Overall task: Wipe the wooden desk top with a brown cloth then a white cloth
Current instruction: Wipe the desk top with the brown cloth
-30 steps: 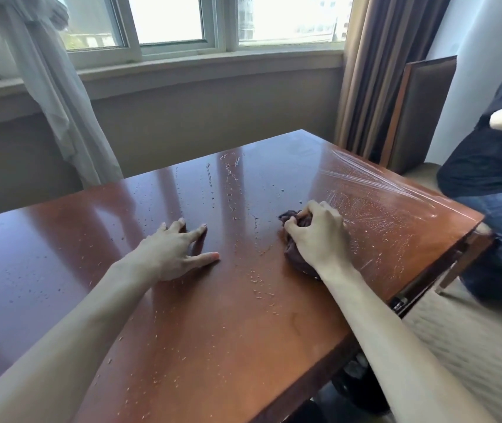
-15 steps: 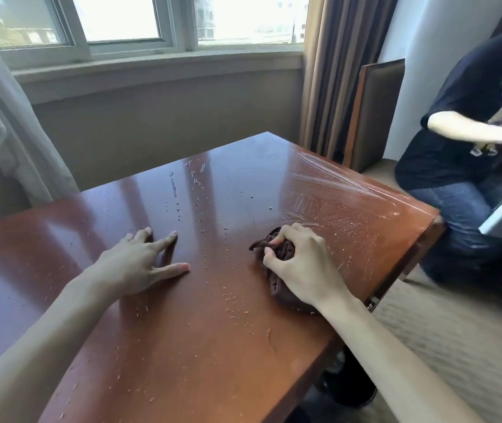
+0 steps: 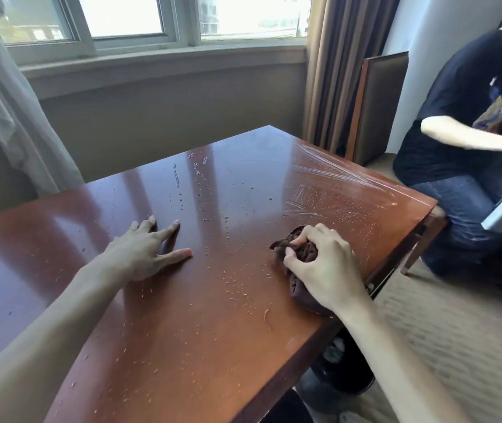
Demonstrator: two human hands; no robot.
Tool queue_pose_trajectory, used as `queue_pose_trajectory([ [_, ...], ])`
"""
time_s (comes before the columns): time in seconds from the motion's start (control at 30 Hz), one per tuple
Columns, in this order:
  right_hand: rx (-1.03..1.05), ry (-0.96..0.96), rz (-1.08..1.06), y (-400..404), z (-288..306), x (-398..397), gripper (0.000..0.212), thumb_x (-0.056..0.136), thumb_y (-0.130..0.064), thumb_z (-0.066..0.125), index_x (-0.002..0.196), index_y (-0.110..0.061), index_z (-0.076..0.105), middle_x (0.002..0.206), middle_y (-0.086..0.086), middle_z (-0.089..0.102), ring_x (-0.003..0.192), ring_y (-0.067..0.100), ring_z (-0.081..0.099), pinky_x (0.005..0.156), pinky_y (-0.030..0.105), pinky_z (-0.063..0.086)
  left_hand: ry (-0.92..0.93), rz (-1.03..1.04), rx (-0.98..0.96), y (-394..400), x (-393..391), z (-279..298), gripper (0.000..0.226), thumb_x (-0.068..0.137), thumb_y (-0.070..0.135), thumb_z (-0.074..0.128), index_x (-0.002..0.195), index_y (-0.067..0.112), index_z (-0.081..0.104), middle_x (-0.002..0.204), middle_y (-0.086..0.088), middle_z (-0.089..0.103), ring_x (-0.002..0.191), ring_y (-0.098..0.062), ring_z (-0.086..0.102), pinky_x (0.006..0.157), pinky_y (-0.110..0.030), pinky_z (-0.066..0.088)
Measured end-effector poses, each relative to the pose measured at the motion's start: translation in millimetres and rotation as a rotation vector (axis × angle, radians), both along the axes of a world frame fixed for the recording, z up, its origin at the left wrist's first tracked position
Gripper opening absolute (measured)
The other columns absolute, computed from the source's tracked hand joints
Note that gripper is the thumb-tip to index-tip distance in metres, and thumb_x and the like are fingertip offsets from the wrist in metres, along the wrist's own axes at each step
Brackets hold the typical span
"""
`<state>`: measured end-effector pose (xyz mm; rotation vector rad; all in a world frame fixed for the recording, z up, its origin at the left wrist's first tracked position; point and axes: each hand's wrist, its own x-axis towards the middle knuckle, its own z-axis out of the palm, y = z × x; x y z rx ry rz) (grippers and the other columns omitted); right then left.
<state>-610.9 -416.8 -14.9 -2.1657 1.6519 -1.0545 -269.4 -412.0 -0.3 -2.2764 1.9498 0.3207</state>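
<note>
Right hand (image 3: 324, 267) and brown cloth (image 3: 300, 271) nearer desk top's (image 3: 213, 315) front edge than before

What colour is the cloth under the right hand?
Dark brown cloth, seen in the head view.

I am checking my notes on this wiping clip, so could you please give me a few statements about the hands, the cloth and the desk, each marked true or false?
1. The right hand grips a bunched brown cloth on the desk top. True.
2. The left hand holds a white cloth. False: it rests on the wood with fingers spread and holds nothing; no white cloth is in the wiper's hands.
3. Wet streaks show on the desk's far right part. True.
4. The cloth lies at the desk's left end. False: it is near the right edge.
5. Droplets and specks remain between the two hands. True.
</note>
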Motion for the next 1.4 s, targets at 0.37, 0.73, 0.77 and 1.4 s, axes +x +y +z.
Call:
queue_pose_trajectory([
  [0.37, -0.028, -0.088, -0.208, -32.3, -3.5, -24.3, 0.014, 0.083, -0.034, 0.072, 0.082, -0.023, 0.063, 0.087, -0.004, 0.059, 0.088, 0.023, 0.052, 0.073, 0.031, 0.036, 0.058, -0.089, -0.124, 17.3, -42.5, -0.9, 0.080, 0.090, 0.079, 0.023, 0.159, 0.040, 0.018, 0.169, 0.009, 0.008, 0.155, -0.014, 0.010, 0.119, -0.047, 0.027],
  [0.73, -0.002, -0.024, -0.132, -110.8, 3.0, 42.6, 0.019, 0.087, -0.036, 0.065, 0.083, -0.019, 0.062, 0.092, 0.003, 0.061, 0.095, 0.029, 0.055, 0.078, 0.037, 0.046, 0.063, 0.021, -0.171, -11.5, -20.2, 7.4, 0.072, 0.092, 0.073, 0.018, 0.157, 0.042, 0.027, 0.167, -0.010, 0.016, 0.154, -0.029, 0.013, 0.124, -0.047, 0.018],
  [0.77, -0.010, -0.040, -0.159, -122.4, 3.4, 50.4, 0.018, 0.088, -0.035, 0.065, 0.086, -0.017, 0.064, 0.096, 0.005, 0.063, 0.098, 0.030, 0.055, 0.080, 0.037, 0.046, 0.059, 0.028, -0.158, -13.8, -17.5, 6.5, 0.073, 0.091, 0.074, 0.016, 0.157, 0.043, 0.025, 0.168, -0.010, 0.015, 0.155, -0.030, 0.013, 0.124, -0.047, 0.018],
  [1.4, -0.008, -0.003, -0.201, -344.6, -5.7, 291.5, 0.023, 0.094, -0.026, 0.052, 0.109, -0.012, 0.062, 0.121, 0.013, 0.059, 0.119, 0.036, 0.050, 0.093, 0.045, 0.042, -0.069, 0.075, -0.111, -62.0, 44.2, -7.9, 0.066, 0.089, 0.078, 0.006, 0.150, 0.061, -0.010, 0.169, 0.001, -0.006, 0.156, -0.026, -0.004, 0.123, -0.042, 0.014],
])
